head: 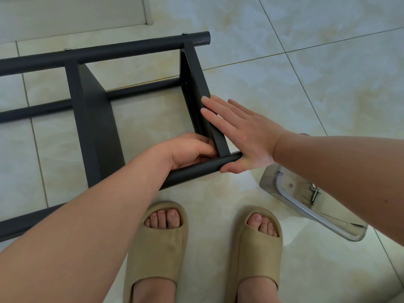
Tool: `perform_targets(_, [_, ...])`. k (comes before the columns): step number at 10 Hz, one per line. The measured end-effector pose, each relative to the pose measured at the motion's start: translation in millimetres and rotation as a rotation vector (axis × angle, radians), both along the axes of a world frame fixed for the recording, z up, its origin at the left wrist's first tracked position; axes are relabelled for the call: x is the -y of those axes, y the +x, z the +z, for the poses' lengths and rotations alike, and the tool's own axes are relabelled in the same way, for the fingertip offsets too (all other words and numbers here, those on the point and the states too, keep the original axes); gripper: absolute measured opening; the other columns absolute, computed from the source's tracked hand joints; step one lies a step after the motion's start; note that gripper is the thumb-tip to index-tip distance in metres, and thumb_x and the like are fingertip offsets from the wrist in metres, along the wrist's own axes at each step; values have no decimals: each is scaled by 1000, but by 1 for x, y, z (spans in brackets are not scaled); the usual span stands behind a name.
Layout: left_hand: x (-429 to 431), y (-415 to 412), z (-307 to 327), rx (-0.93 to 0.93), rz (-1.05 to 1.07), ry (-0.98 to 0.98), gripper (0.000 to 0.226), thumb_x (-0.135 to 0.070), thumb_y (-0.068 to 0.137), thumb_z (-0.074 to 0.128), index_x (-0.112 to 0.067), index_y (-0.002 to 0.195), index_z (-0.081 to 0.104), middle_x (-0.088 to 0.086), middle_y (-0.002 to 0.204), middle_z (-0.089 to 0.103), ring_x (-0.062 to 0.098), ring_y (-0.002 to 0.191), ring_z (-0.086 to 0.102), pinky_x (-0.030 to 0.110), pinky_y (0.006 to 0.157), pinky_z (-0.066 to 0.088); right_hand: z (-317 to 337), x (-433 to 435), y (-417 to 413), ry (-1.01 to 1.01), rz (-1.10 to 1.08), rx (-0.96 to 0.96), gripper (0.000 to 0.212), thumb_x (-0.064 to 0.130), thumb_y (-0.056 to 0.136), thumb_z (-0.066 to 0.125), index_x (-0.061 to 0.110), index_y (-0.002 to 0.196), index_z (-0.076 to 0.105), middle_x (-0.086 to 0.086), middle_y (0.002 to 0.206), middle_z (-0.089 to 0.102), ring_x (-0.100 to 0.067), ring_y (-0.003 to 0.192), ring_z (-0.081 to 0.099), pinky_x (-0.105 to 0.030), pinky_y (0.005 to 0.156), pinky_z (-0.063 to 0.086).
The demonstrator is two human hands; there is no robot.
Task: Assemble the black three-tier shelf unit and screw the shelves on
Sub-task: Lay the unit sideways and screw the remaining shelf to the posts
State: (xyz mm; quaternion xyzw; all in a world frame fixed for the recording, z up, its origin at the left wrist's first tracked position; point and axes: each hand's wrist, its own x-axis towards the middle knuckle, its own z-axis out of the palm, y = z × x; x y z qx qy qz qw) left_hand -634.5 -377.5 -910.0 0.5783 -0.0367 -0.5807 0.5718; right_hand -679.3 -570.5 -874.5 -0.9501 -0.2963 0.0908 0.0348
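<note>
On the floor (295, 84), the left hand (192, 149) grips the pole (196, 169). The right hand (242, 132) presses flat, fingers straight, on the shelf (194, 68).

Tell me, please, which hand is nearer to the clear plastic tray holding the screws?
Right. The right hand lies flat on the black metal shelf frame, just up-left of the clear plastic tray; the left hand grips the frame's corner farther left.

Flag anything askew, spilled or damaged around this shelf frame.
Nothing stands out. The shelf unit lies on its side on the tiles, undamaged as far as shows; the screws sit together inside the clear container, none spilled.
</note>
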Motion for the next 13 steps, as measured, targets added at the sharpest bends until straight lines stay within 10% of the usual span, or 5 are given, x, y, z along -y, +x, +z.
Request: perform_targets(13, [-1, 0, -4, -14, 10, 6, 29, 7, 90, 57, -10, 74, 76, 11, 75, 73, 19, 67, 71, 29, 71, 58, 1, -1, 0, 2, -2, -7, 117, 81, 81, 43, 3, 160, 8, -16, 168, 1, -33, 156, 2, -56, 123, 18])
